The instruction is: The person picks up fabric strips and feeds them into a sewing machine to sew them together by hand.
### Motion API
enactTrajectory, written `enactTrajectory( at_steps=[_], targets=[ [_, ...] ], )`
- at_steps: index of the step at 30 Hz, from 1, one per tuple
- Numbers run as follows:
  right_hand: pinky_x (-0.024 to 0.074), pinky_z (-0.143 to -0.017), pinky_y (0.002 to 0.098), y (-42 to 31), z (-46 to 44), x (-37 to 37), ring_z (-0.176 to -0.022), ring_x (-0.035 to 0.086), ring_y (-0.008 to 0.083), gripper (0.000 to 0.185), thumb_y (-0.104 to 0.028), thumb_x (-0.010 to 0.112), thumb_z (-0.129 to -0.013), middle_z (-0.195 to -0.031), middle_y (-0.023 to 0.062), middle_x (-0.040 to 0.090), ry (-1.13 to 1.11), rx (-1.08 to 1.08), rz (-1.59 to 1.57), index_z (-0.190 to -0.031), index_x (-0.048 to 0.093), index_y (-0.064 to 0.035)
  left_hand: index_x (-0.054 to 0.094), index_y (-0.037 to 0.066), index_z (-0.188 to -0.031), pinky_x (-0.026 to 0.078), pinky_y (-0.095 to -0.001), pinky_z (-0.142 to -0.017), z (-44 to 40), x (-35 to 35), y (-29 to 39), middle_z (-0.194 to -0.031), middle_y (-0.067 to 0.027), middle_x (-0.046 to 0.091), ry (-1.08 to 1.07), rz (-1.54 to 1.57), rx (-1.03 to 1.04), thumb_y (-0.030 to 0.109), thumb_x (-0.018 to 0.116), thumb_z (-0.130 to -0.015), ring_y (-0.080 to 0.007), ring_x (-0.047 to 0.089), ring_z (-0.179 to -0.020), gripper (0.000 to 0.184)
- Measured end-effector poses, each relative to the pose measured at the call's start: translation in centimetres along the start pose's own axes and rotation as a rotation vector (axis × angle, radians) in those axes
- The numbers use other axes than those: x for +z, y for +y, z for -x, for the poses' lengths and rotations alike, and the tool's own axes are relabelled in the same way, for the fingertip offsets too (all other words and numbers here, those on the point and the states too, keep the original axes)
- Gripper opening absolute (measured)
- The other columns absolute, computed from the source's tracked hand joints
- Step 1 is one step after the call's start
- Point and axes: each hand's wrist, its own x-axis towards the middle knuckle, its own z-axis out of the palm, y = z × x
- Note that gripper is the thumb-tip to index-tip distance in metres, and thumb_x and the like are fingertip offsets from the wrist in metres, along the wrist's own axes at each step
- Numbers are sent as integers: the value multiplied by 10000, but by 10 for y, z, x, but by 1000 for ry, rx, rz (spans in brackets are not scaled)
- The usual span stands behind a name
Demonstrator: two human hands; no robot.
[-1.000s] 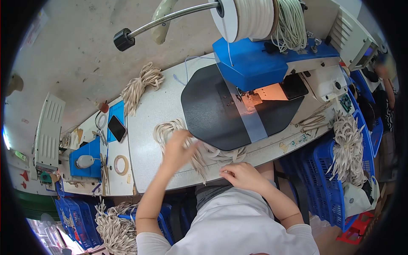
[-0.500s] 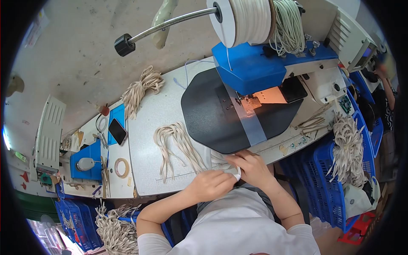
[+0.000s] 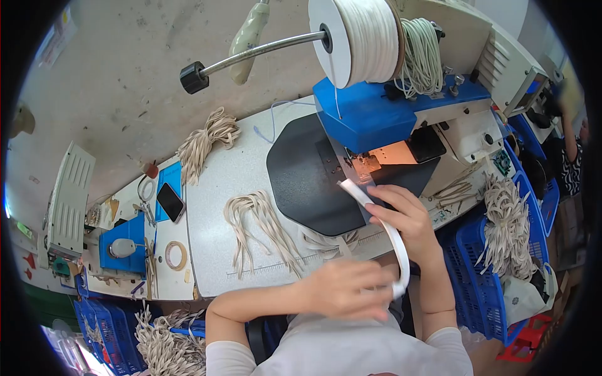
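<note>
blurring left hand (image 3: 343, 289) near white strip (image 3: 397, 243)

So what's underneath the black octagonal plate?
Pale strips poke out from under the near edge of the black plate, above the white tabletop. How far they run beneath, and anything else there, is hidden by the plate.

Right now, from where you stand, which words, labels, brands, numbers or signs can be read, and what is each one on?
None can be read.
Ruler on the table: marks too small.
Screen at upper right: too small.
Sheet on the wall: blurred.
Pale bag at right: a small round mark, no readable word.
Green sign at far left: blurred.
</note>
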Motion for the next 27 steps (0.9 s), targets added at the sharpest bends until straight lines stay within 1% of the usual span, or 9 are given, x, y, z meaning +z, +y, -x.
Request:
enactTrajectory(
  at_steps=[1, 5, 9, 12, 13, 16, 17, 21, 27],
  targets=[
    [505, -912, 416, 8, 5, 0, -1093, 637, 312, 304, -83, 751, -755, -1172, 115, 689, -60, -1, -1, -1049, 710, -16, 683, 46, -1004, 564, -338, -633, -1, -3, -10, -1076, -135, 681, 48, -94, -65, 256, 762, -836, -295, 686, -837, 281],
    [444, -1001, 416, 8, 1, -25, -1169, 590, 300, 335, -44, 677, -769, -1212, 102, 676, -292, 39, 8, -1101, 695, -8, 683, 27, -1040, 539, -398, -795, -10, -17, -50, -1155, -132, 647, 116, -473, -286, 179, 720, -841, -324, 638, -1002, 254],
    [447, -979, 407, 22, -10, -30, -1116, 598, 289, 339, -38, 661, -811, -1158, 112, 681, -383, 115, -112, -1148, 683, -13, 667, 16, -1102, 474, -437, -906, -13, -21, -51, -1237, -131, 604, -26, -565, -428, 152, 695, -845, -324, 547, -1172, 292],
    [451, -940, 418, 14, -24, -17, -1048, 595, 281, 289, -59, 660, -845, -1079, 109, 673, -257, 223, -171, -1130, 688, -26, 673, 20, -1111, 473, -444, -900, -19, -25, -50, -1218, -129, 604, -31, -552, -450, 155, 687, -852, -325, 551, -1136, 293],
    [454, -904, 421, 12, -26, -12, -1005, 573, 286, 257, -76, 658, -866, -1029, 104, 633, -282, 216, -77, -1117, 684, -28, 690, 20, -1100, 488, -426, -857, -22, -28, -49, -1168, -127, 610, -34, -579, -454, 150, 697, -851, -310, 573, -1054, 281],
    [456, -885, 421, 11, -28, -3, -1002, 551, 303, 254, -82, 657, -867, -1018, 111, 590, -267, 222, 67, -1115, 675, -30, 706, 13, -1073, 502, -389, -790, -19, -33, -58, -1117, -114, 611, 6, -526, -481, 144, 711, -848, -287, 589, -979, 260],
    [457, -885, 423, 12, -30, 0, -1006, 549, 308, 260, -81, 653, -869, -1022, 118, 584, -257, 237, 69, -1124, 672, -32, 715, 16, -1057, 502, -365, -720, -18, -36, -61, -1056, -95, 605, 11, -555, -478, 140, 722, -845, -262, 582, -884, 245],
    [459, -888, 430, 21, -31, 14, -1016, 545, 327, 278, -75, 637, -877, -1035, 145, 570, -182, 282, 78, -1151, 657, -34, 711, 43, -1063, 488, -381, -682, -27, -37, -70, -951, -81, 560, -2, -637, -553, 144, 707, -861, -251, 530, -817, 226],
    [459, -901, 436, 25, -30, 27, -1022, 547, 343, 280, -58, 624, -887, -1045, 172, 568, -71, 343, 119, -1163, 638, -15, 700, 55, -1049, 485, -369, -677, -31, -35, -88, -961, -81, 550, -31, -678, -510, 154, 693, -871, -266, 530, -829, 204]
  ],
)
